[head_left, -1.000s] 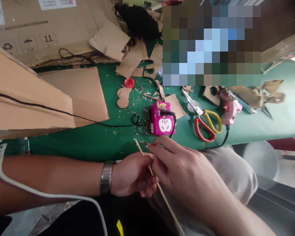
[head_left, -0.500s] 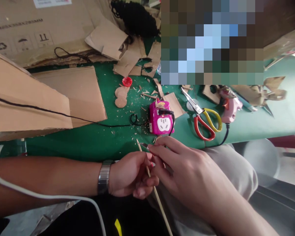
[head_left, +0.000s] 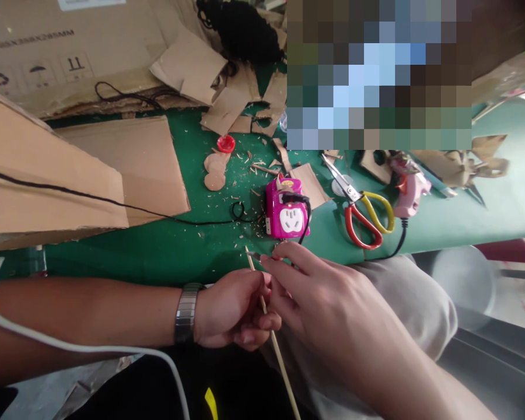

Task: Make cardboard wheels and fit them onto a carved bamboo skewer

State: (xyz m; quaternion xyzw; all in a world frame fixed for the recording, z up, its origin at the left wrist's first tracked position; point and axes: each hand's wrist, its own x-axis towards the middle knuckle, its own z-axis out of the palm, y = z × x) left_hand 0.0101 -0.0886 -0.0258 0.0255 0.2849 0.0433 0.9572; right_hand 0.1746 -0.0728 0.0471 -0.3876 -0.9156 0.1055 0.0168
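Stick: pale, thin, it slanted from the centre of the frame to the bottom edge. Left hand: fingers curled round the stick, below its tip. Right hand: fingers pinched on a small blade, which lay just beside the tip. Socket: pink, it sat above the hands on the green table. Scissors: open, they lay right of centre, near a pink glue gun. Cap: red, it lay upper centre, touching cardboard discs.
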